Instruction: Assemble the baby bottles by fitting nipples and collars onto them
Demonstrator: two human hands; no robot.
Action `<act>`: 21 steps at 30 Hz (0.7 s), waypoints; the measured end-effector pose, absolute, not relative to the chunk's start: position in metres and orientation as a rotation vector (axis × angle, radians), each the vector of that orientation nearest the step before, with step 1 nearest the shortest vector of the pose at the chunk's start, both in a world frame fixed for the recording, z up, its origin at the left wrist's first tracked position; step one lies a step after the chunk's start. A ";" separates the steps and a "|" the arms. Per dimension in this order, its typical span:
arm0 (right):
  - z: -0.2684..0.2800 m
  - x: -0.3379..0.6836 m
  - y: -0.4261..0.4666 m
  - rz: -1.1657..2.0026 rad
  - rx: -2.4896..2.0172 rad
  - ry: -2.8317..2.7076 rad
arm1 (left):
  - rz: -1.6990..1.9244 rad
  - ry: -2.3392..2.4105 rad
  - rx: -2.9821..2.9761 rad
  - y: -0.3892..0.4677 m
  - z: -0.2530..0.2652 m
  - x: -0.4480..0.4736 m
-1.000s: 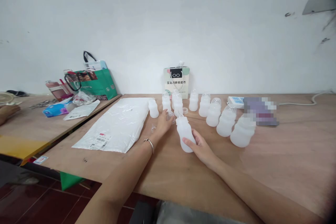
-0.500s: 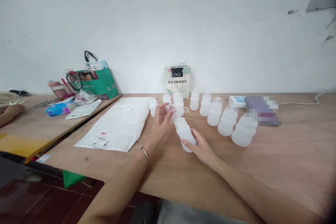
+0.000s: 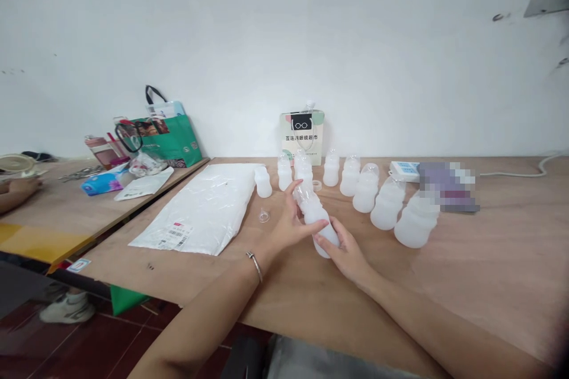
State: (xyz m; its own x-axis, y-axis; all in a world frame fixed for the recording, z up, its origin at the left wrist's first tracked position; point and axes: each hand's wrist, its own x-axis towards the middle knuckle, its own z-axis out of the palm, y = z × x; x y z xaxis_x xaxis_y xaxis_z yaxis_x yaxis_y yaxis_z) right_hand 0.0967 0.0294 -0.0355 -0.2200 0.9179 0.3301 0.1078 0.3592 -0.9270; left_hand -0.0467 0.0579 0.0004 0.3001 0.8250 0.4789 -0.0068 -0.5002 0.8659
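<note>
A frosted white baby bottle [image 3: 315, 213] is held tilted over the wooden table, its top leaning away to the left. My right hand [image 3: 345, 253] grips its lower body. Around the upper left side wraps my left hand [image 3: 291, 222], thumb across the body and fingers near the top. A clear dome cap [image 3: 304, 193] sits at the bottle's top end; whether it is seated cannot be told. Left of my left hand lies a small clear nipple-like part [image 3: 264, 215]. Behind my hands is a white ring [image 3: 316, 185].
Several capped bottles [image 3: 367, 189] stand in a curve to the right and behind. A topless-looking bottle [image 3: 263, 182] stands beside a white plastic mailer [image 3: 200, 207]. Against the wall are a paper bag [image 3: 306, 142] and a green bag [image 3: 178, 142]. Another person's hand [image 3: 20, 192] rests far left.
The clear dome cap has come from my left fingers onto the bottle's top. My left hand has moved right and closed around the bottle. My right hand keeps its grip.
</note>
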 end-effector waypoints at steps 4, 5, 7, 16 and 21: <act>-0.036 0.097 0.029 0.950 -0.946 -1.651 | 1.341 0.781 1.746 0.059 -0.001 -0.046; -0.035 0.097 0.028 0.948 -0.944 -1.655 | 1.370 0.790 1.751 0.060 -0.002 -0.046; -0.035 0.097 0.029 0.950 -0.945 -1.659 | 1.406 0.808 1.760 0.061 -0.003 -0.046; -0.037 0.098 0.031 0.920 -0.941 -1.656 | 1.355 0.788 1.759 0.060 -0.006 -0.044; -0.039 0.096 0.033 0.905 -0.979 -1.644 | 1.250 0.834 1.866 0.061 -0.004 -0.046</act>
State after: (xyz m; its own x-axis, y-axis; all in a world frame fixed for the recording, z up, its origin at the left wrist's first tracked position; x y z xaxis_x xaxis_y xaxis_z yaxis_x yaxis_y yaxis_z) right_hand 0.0963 0.0332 -0.0387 -0.1940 0.9111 0.3636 0.1801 0.3974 -0.8998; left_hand -0.0460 0.0613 -0.0038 0.3175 0.8243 0.4688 0.1161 -0.5244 0.8435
